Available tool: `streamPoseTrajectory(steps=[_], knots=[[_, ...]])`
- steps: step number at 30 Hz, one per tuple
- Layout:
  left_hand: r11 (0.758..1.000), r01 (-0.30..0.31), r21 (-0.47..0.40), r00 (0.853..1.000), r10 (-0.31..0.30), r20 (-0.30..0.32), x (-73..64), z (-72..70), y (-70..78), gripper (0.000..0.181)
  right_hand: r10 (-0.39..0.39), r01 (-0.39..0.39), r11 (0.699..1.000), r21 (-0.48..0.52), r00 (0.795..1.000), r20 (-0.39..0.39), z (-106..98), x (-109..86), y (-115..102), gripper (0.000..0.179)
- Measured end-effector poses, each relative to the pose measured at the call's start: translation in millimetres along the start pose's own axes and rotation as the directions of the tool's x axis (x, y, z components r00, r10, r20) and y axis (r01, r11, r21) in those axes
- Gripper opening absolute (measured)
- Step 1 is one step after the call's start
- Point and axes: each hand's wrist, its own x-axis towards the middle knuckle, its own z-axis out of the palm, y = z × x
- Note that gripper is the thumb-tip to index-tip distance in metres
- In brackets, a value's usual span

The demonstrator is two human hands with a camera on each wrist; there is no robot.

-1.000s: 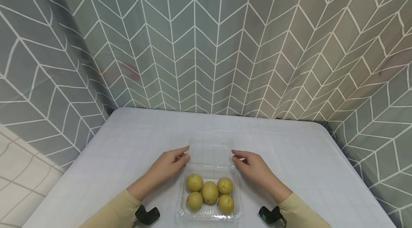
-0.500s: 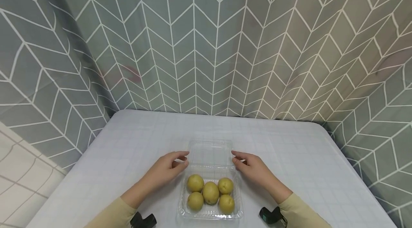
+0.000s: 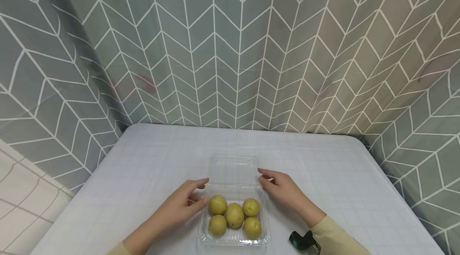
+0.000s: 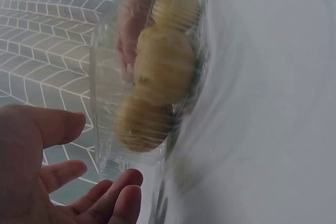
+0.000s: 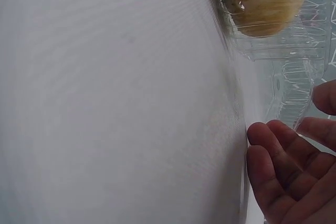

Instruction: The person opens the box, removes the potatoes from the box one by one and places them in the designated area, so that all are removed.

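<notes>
A clear plastic clamshell box (image 3: 234,240) lies on the table with its lid (image 3: 233,170) folded back, away from me. Several round yellow-green fruits (image 3: 235,216) sit in its base. My left hand (image 3: 181,204) is at the box's left side, thumb tip by the rim near the back left fruit and index finger near the hinge. In the left wrist view its fingers (image 4: 126,182) are spread and hold nothing. My right hand (image 3: 282,187) has its fingertips right at the lid's right edge, thumb and index finger apart. Ribbed clear plastic (image 5: 296,85) shows just beyond these fingers.
A white cloth (image 3: 161,147) covers the table, and a grey chevron-patterned curtain (image 3: 223,47) hangs behind and at both sides. A black wrist device (image 3: 302,241) is beside my right sleeve. White tile (image 3: 25,195) shows at the lower left.
My left hand has moved from beside the lid toward me, down to the hinge and base rim, its thumb and index finger spreading. My right hand, the box and the fruits stay nearly still.
</notes>
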Motion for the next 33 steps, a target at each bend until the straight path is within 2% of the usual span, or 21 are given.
streamPoseTrajectory(steps=[9,15,21,26,33], knots=[[0.995,-0.013,-0.096,0.995,0.023,0.102,-17.6,4.0,4.5,0.068,0.002,-0.002,1.0,-0.003,1.0,0.002,0,1.1,3,0.041],[0.991,0.034,-0.127,0.984,-0.011,0.179,-23.8,4.8,6.8,0.079,0.0,0.0,1.0,0.001,1.0,0.002,-1,0.3,2,0.042],[0.991,0.061,-0.117,0.98,-0.038,0.195,-24.0,5.1,6.1,0.085,0.009,-0.009,1.0,-0.008,1.0,-0.026,-6,-3.4,-3,0.043],[0.99,0.045,-0.133,0.98,-0.018,0.198,-24.2,7.2,4.9,0.087,0.004,-0.004,1.0,0.012,0.999,-0.04,-16,-11.8,-11,0.046],[0.986,0.033,-0.164,0.982,-0.002,0.187,-25.1,9.9,2.9,0.087,-0.049,0.052,0.997,0.062,0.998,-0.048,-28,-25.7,-21,0.045]])
